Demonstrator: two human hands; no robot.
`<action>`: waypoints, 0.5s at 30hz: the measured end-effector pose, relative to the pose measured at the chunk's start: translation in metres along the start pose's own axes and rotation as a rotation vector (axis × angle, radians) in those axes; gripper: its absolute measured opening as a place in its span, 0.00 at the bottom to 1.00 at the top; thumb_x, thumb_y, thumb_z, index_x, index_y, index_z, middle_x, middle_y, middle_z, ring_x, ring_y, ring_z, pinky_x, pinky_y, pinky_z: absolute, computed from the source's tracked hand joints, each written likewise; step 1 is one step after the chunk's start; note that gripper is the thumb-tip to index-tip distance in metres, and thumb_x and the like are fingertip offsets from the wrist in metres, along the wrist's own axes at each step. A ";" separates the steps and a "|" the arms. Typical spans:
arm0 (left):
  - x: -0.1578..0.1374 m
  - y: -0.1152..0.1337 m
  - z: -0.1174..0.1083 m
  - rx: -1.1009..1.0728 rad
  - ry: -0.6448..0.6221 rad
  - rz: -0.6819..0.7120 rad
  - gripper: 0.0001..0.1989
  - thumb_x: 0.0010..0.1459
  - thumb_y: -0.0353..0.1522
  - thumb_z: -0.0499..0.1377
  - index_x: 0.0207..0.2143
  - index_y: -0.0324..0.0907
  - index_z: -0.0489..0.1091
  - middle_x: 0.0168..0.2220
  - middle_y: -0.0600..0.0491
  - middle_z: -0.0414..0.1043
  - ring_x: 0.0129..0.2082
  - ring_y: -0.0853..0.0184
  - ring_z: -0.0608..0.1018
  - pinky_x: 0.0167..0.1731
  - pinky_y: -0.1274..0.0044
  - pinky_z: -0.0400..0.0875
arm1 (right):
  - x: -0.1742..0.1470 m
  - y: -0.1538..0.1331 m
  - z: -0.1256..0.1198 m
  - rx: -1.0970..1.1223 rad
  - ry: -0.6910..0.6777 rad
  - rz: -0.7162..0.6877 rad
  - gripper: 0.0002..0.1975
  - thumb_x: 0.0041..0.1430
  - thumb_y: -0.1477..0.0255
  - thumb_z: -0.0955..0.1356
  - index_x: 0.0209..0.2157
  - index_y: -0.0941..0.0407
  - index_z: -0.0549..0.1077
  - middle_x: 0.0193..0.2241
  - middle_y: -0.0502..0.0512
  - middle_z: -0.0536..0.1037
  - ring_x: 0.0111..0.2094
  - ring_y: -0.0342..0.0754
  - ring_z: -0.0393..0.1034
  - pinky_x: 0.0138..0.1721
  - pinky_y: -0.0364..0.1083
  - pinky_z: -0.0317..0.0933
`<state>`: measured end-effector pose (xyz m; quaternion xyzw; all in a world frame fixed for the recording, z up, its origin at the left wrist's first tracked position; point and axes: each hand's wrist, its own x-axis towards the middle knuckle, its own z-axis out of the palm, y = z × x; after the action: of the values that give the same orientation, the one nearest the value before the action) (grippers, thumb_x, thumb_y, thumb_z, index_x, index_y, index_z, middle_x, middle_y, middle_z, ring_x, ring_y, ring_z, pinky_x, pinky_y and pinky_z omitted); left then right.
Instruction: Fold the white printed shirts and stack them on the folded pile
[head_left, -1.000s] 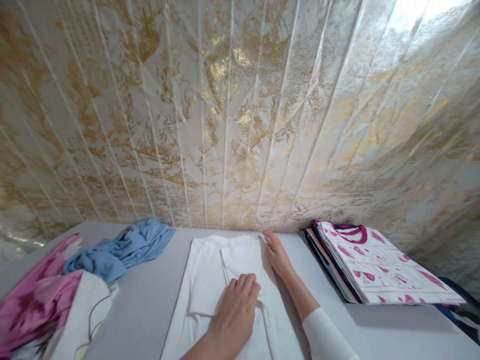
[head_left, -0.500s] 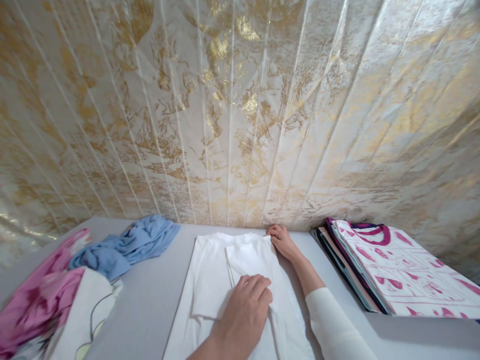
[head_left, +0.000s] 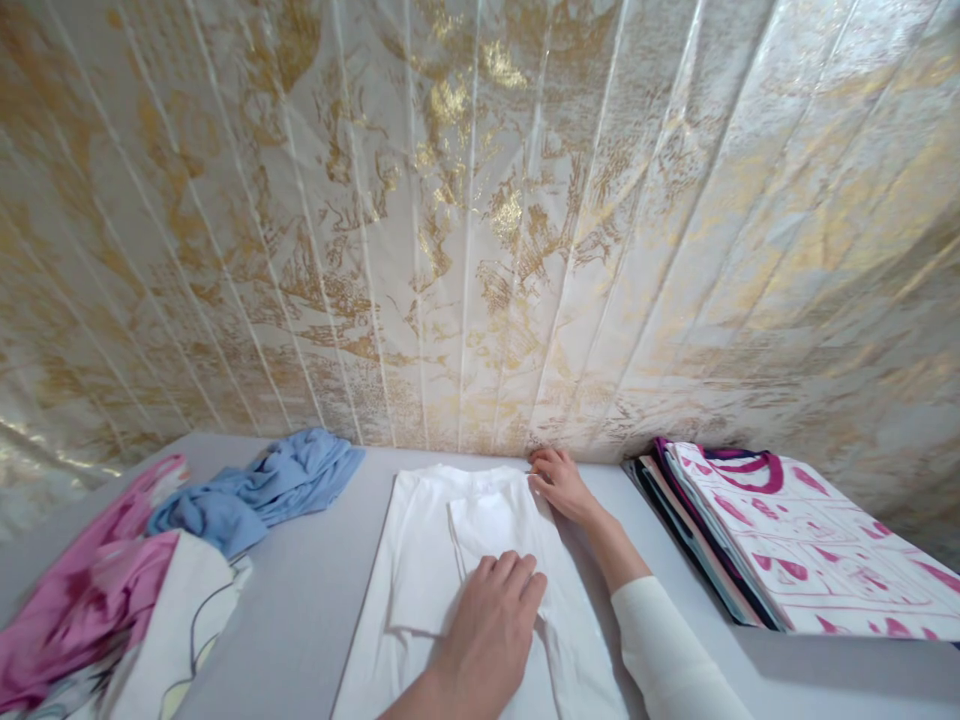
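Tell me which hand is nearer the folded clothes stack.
Right. The right hand is at the far right corner of the white garment, just left of the stack; the left hand is on the garment's middle, farther left.

2 hands (head_left: 495, 625), 1 white garment (head_left: 420, 580), 1 folded stack (head_left: 832, 545), 1 blue cloth (head_left: 259, 495), 1 tabletop (head_left: 300, 600); the overlapping pink and white clothes (head_left: 124, 575) number perhaps 2 or 3.

Room to pass: the table (head_left: 300, 600) between blue cloth (head_left: 259, 498) and white garment (head_left: 420, 585) — but rightward, the right forearm (head_left: 616, 552) and folded stack (head_left: 836, 545) leave a narrower lane, and the wall (head_left: 450, 250) closes the back.
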<state>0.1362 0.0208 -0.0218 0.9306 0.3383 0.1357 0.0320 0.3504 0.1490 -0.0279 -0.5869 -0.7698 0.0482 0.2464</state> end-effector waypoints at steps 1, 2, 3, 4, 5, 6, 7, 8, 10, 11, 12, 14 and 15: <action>-0.001 -0.001 0.003 0.000 0.008 0.014 0.17 0.62 0.24 0.51 0.53 0.40 0.64 0.57 0.48 0.65 0.52 0.58 0.68 0.49 0.66 0.62 | 0.000 0.001 0.001 -0.007 0.004 0.000 0.08 0.58 0.71 0.64 0.29 0.54 0.74 0.44 0.54 0.74 0.46 0.53 0.60 0.49 0.51 0.53; -0.002 -0.002 0.005 0.001 0.011 0.026 0.18 0.63 0.25 0.51 0.56 0.40 0.62 0.60 0.47 0.63 0.55 0.57 0.67 0.50 0.66 0.61 | 0.000 0.003 0.002 -0.015 0.011 0.000 0.07 0.58 0.70 0.65 0.28 0.54 0.73 0.43 0.56 0.73 0.46 0.54 0.60 0.49 0.52 0.53; -0.002 -0.003 0.006 0.000 0.010 0.033 0.19 0.64 0.27 0.50 0.58 0.39 0.61 0.62 0.47 0.61 0.57 0.57 0.65 0.52 0.66 0.59 | 0.000 0.005 0.002 -0.022 0.018 -0.001 0.06 0.58 0.71 0.65 0.29 0.54 0.73 0.43 0.57 0.73 0.45 0.54 0.60 0.49 0.52 0.53; -0.003 -0.004 0.008 -0.006 0.004 0.038 0.20 0.64 0.27 0.50 0.59 0.39 0.61 0.63 0.46 0.60 0.59 0.57 0.64 0.52 0.66 0.59 | 0.000 0.006 0.003 -0.028 0.026 -0.003 0.06 0.58 0.72 0.65 0.29 0.55 0.72 0.42 0.57 0.73 0.45 0.54 0.60 0.49 0.52 0.54; -0.003 -0.005 0.008 -0.012 -0.004 0.040 0.21 0.65 0.28 0.49 0.59 0.38 0.61 0.63 0.46 0.59 0.60 0.57 0.63 0.53 0.66 0.58 | 0.000 0.008 0.003 -0.031 0.036 -0.005 0.05 0.58 0.74 0.64 0.30 0.55 0.72 0.41 0.58 0.73 0.44 0.54 0.60 0.48 0.52 0.54; -0.004 -0.005 0.009 -0.018 -0.011 0.040 0.21 0.65 0.28 0.49 0.60 0.38 0.60 0.64 0.46 0.58 0.61 0.57 0.62 0.53 0.66 0.58 | 0.000 0.010 0.003 -0.032 0.045 -0.008 0.05 0.58 0.76 0.64 0.31 0.55 0.71 0.40 0.58 0.73 0.43 0.54 0.61 0.47 0.52 0.54; -0.004 -0.005 0.008 -0.023 -0.016 0.039 0.21 0.65 0.28 0.49 0.60 0.38 0.60 0.64 0.46 0.58 0.62 0.57 0.61 0.54 0.66 0.57 | 0.000 0.012 0.002 -0.032 0.055 -0.011 0.06 0.57 0.78 0.63 0.31 0.55 0.70 0.38 0.57 0.73 0.42 0.53 0.62 0.46 0.51 0.55; -0.004 -0.006 0.008 -0.025 -0.022 0.036 0.22 0.64 0.27 0.49 0.60 0.38 0.60 0.64 0.46 0.58 0.62 0.57 0.61 0.55 0.65 0.57 | 0.000 0.014 0.002 -0.031 0.065 -0.014 0.08 0.57 0.80 0.62 0.31 0.55 0.69 0.37 0.57 0.73 0.41 0.52 0.62 0.46 0.51 0.55; -0.003 -0.006 0.007 -0.028 -0.043 0.026 0.23 0.64 0.27 0.49 0.61 0.38 0.60 0.64 0.46 0.57 0.63 0.56 0.61 0.56 0.64 0.56 | 0.000 0.015 0.001 -0.027 0.083 -0.019 0.10 0.56 0.83 0.60 0.31 0.55 0.68 0.35 0.57 0.73 0.39 0.52 0.63 0.45 0.50 0.56; -0.002 -0.007 0.007 -0.029 -0.056 0.019 0.23 0.63 0.27 0.49 0.61 0.38 0.60 0.65 0.46 0.57 0.63 0.56 0.60 0.56 0.63 0.56 | 0.000 0.015 0.001 -0.024 0.092 -0.022 0.11 0.55 0.84 0.60 0.32 0.55 0.68 0.35 0.57 0.73 0.39 0.52 0.63 0.45 0.50 0.56; -0.002 -0.007 0.008 -0.031 -0.068 0.015 0.23 0.63 0.27 0.49 0.61 0.38 0.60 0.65 0.45 0.56 0.63 0.56 0.60 0.57 0.63 0.55 | 0.001 0.013 0.000 -0.021 0.099 -0.026 0.12 0.54 0.85 0.60 0.33 0.55 0.68 0.36 0.57 0.73 0.40 0.52 0.63 0.45 0.50 0.56; -0.001 -0.008 0.010 -0.031 -0.079 0.011 0.24 0.63 0.27 0.49 0.61 0.37 0.59 0.65 0.45 0.55 0.64 0.55 0.59 0.57 0.62 0.55 | 0.001 0.008 0.000 -0.012 0.102 -0.038 0.16 0.52 0.86 0.60 0.38 0.55 0.69 0.38 0.57 0.73 0.42 0.52 0.63 0.45 0.50 0.57; -0.001 -0.009 0.012 -0.031 -0.080 0.012 0.25 0.62 0.27 0.49 0.62 0.37 0.59 0.65 0.45 0.55 0.64 0.55 0.59 0.57 0.61 0.55 | 0.002 0.004 0.001 -0.006 0.095 -0.047 0.17 0.52 0.85 0.60 0.40 0.55 0.69 0.39 0.57 0.73 0.42 0.52 0.63 0.45 0.50 0.57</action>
<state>0.1333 0.0276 -0.0350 0.9368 0.3289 0.1037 0.0590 0.3533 0.1523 -0.0292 -0.5711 -0.7709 0.0122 0.2819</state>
